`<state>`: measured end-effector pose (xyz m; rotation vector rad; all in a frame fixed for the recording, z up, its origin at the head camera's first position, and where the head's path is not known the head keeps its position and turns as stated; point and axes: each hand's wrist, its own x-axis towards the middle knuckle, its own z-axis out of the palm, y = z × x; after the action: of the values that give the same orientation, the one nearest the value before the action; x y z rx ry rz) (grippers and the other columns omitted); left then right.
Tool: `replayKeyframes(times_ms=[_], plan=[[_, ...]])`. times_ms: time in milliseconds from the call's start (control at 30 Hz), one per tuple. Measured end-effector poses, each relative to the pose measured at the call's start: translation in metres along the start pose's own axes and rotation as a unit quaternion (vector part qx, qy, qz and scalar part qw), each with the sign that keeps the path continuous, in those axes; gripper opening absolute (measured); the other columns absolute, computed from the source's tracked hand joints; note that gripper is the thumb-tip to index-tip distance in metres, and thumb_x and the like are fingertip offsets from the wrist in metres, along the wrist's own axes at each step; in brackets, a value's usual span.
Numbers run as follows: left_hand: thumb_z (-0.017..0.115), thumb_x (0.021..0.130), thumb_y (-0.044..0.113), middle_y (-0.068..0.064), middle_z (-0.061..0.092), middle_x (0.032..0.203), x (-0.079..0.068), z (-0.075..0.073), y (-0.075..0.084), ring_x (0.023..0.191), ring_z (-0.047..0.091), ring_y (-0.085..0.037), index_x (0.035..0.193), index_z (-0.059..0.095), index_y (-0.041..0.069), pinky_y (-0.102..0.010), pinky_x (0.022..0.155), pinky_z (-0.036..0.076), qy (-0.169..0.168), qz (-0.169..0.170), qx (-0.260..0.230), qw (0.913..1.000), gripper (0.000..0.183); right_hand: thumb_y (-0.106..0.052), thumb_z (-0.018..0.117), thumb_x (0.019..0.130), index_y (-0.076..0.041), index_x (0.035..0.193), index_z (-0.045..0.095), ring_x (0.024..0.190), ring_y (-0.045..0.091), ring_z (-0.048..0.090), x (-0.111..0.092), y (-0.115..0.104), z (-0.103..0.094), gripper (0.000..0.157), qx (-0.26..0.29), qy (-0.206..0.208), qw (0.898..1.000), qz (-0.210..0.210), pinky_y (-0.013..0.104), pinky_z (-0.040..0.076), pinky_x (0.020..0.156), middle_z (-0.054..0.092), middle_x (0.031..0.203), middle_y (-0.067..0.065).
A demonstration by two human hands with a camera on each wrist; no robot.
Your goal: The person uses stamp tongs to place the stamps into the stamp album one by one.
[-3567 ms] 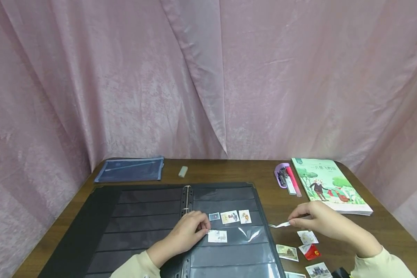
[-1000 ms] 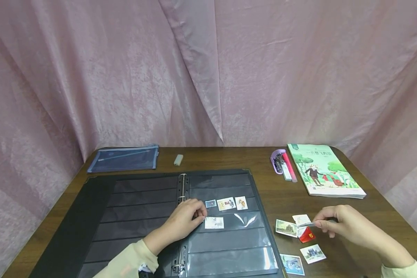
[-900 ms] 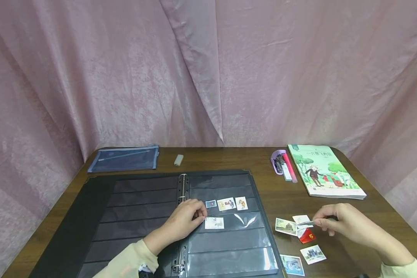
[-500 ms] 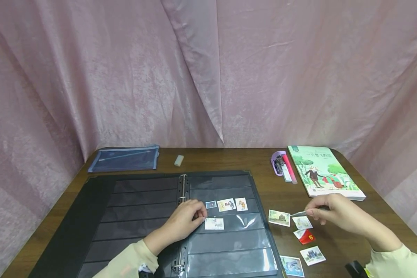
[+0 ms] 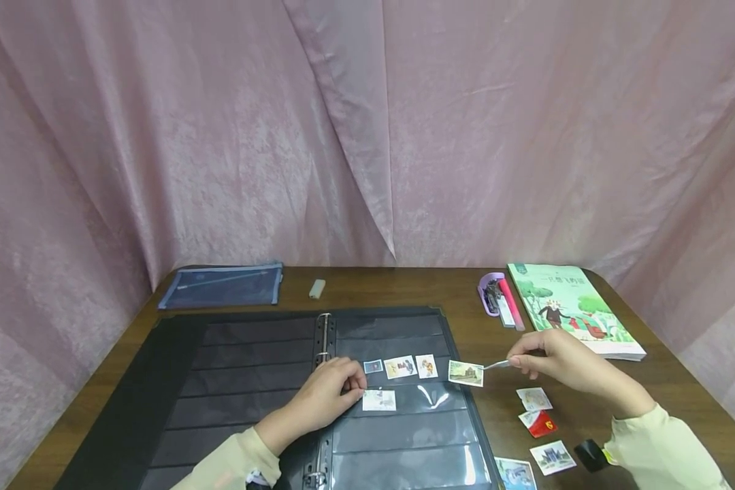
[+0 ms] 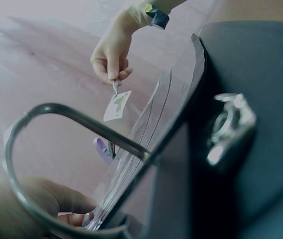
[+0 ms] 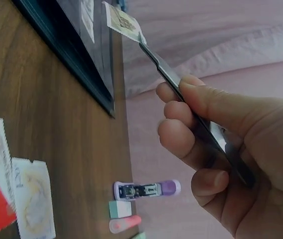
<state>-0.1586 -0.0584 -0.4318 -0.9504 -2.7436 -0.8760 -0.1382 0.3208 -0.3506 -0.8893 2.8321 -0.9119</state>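
My right hand [image 5: 554,357] holds metal tweezers [image 7: 168,74] between thumb and fingers. The tweezer tips grip the edge of a white-bordered stamp with a green-brown building picture [image 5: 465,373], raised over the right edge of the black stamp album [image 5: 413,442]. My left hand [image 5: 327,398] lies by the album's rings, thumb and finger pinching the edge of a clear pocket strip [image 6: 101,206]. Beside its fingertips is a pale stamp [image 5: 380,400] in a row. A small blue stamp [image 5: 373,366] and two picture stamps [image 5: 401,367] sit in the row above.
Right of the album lie a pale stamp [image 5: 534,399], a red-and-white stamp [image 5: 537,423], a building stamp [image 5: 552,457] and a blue stamp [image 5: 516,473]. Behind are a purple stapler-like item [image 5: 491,294], a green book [image 5: 572,309], an eraser-like block [image 5: 317,289] and a blue pouch [image 5: 220,286].
My right hand has picked up the building stamp from the table's right side with the tweezers and moved it left to the album's edge. The left hand has stayed in place.
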Motion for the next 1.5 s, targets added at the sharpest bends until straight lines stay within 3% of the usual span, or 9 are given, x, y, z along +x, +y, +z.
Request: replayKeyframes(times_ms=[167, 333, 533, 867, 1100, 1500], plan=[[0.069, 0.075, 0.016, 0.014, 0.047, 0.068, -0.001, 0.0, -0.001, 0.068, 0.042, 0.001, 0.073, 0.055, 0.023, -0.022, 0.07, 0.036, -0.005, -0.002, -0.002, 1.0, 0.016, -0.018, 0.059, 0.086, -0.017, 0.081, 0.066, 0.057, 0.002, 0.058, 0.013, 0.0, 0.004, 0.008, -0.012, 0.001, 1.0, -0.008, 0.022, 0.048, 0.053, 0.059, 0.067, -0.006], [0.068, 0.076, 0.015, 0.013, 0.048, 0.069, -0.003, 0.0, 0.0, 0.069, 0.043, 0.0, 0.073, 0.055, 0.022, -0.021, 0.068, 0.035, -0.016, -0.008, -0.013, 0.9998, 0.016, -0.022, 0.06, 0.084, -0.016, 0.081, 0.067, 0.058, -0.001, 0.054, 0.026, 0.003, 0.011, 0.009, -0.021, -0.012, 1.0, 0.012, 0.02, 0.045, 0.054, 0.059, 0.067, -0.005], [0.068, 0.076, 0.017, 0.014, 0.047, 0.069, -0.005, 0.003, -0.001, 0.068, 0.043, 0.0, 0.073, 0.055, 0.024, -0.02, 0.068, 0.035, -0.02, -0.012, -0.02, 0.9995, 0.015, -0.021, 0.061, 0.084, -0.014, 0.08, 0.067, 0.059, -0.002, 0.049, 0.038, 0.004, 0.02, 0.01, -0.001, -0.019, 1.0, -0.005, 0.019, 0.043, 0.054, 0.058, 0.064, -0.003], [0.068, 0.076, 0.018, 0.015, 0.047, 0.069, -0.003, 0.002, 0.0, 0.068, 0.044, -0.001, 0.073, 0.055, 0.024, -0.02, 0.069, 0.035, -0.02, -0.01, -0.019, 0.9996, 0.014, -0.021, 0.06, 0.085, -0.009, 0.081, 0.067, 0.061, -0.004, 0.049, 0.045, 0.004, 0.029, 0.015, 0.019, -0.01, 1.0, -0.007, 0.019, 0.044, 0.056, 0.058, 0.066, -0.006], [0.068, 0.076, 0.018, 0.015, 0.048, 0.068, -0.003, 0.001, -0.001, 0.068, 0.044, 0.0, 0.073, 0.055, 0.024, -0.019, 0.068, 0.035, -0.015, -0.007, -0.022, 0.9996, 0.015, -0.015, 0.06, 0.084, -0.005, 0.081, 0.067, 0.06, -0.003, 0.051, 0.053, 0.01, 0.038, 0.012, 0.033, -0.005, 0.999, -0.033, 0.02, 0.045, 0.054, 0.06, 0.066, -0.002], [0.068, 0.076, 0.017, 0.014, 0.048, 0.069, -0.001, -0.001, 0.001, 0.068, 0.043, 0.001, 0.073, 0.055, 0.024, -0.018, 0.066, 0.034, -0.017, -0.013, -0.027, 0.9994, 0.015, -0.023, 0.06, 0.084, -0.009, 0.081, 0.068, 0.061, 0.001, 0.055, 0.062, 0.012, 0.048, 0.016, 0.033, -0.031, 0.999, -0.003, 0.02, 0.046, 0.056, 0.061, 0.069, -0.005]])
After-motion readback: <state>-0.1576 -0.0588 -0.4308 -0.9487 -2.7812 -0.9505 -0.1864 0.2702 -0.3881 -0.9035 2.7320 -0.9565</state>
